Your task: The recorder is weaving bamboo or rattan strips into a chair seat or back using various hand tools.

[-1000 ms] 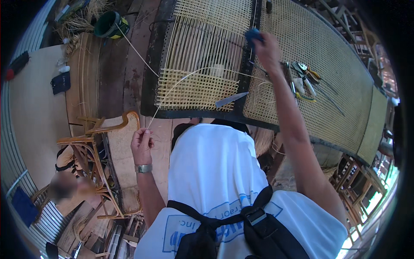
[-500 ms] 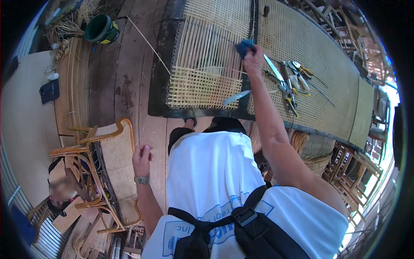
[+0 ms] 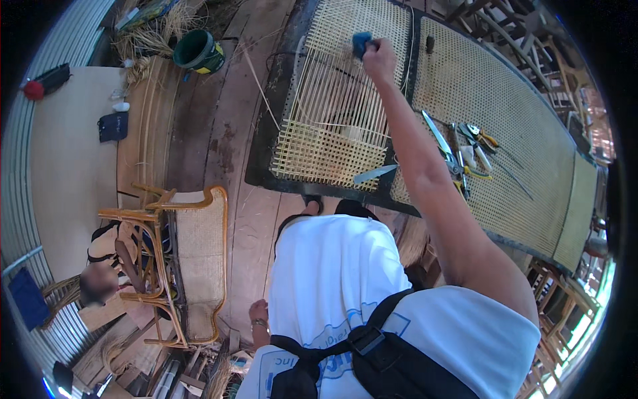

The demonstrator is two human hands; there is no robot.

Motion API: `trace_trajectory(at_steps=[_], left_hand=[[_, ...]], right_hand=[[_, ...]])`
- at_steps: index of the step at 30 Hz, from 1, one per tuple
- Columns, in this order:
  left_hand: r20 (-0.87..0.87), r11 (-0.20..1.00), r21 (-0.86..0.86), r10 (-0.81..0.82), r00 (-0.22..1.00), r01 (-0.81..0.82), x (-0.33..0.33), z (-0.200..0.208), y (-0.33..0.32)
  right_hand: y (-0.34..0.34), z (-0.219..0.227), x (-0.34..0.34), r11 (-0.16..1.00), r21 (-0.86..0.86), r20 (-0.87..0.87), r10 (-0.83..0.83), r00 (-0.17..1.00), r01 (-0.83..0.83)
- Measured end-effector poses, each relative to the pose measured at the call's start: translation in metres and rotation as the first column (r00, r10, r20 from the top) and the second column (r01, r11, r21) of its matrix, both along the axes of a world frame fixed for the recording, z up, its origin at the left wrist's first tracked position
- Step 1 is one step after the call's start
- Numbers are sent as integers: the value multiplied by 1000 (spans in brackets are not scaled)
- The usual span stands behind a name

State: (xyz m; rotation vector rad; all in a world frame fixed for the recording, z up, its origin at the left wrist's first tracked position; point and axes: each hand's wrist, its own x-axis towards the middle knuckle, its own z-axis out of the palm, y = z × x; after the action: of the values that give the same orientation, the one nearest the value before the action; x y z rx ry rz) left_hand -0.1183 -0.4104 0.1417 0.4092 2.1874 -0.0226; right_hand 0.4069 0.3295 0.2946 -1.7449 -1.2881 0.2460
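My right hand (image 3: 379,61) reaches far out over a woven cane panel (image 3: 329,149) in a dark frame. Its fingers are closed on a bunched blue cloth (image 3: 362,44), which lies against the far, densely woven part. Loose parallel strands run across the middle of the panel, and the near end is a tight lattice. My left hand (image 3: 258,311) hangs low beside my shirt, away from the panel, with nothing visible in it. A knife-like blade (image 3: 375,174) lies at the panel's near right corner.
Pliers (image 3: 488,138), scissors (image 3: 437,133) and other tools lie on the finished cane panel (image 3: 531,193) at right. A green bucket (image 3: 199,52) stands at the far left. A cane-seated rattan chair (image 3: 199,266) is at left, with a person (image 3: 116,256) beyond it.
My right hand has moved farther away across the strands with the blue cloth. My left hand has dropped back toward my side. The view has shifted.
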Motion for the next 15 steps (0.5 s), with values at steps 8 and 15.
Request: trace_trajectory(at_steps=[8,15], left_hand=[[9,985,123,-120,993,118,55,21,27],[65,966,259,-15,998,-3,57,-42,5]], right_hand=[[-127,19,-152,694,4,-213,704,678,-720],[-121,-8,-8,458,-426,-632,467,619,-780]])
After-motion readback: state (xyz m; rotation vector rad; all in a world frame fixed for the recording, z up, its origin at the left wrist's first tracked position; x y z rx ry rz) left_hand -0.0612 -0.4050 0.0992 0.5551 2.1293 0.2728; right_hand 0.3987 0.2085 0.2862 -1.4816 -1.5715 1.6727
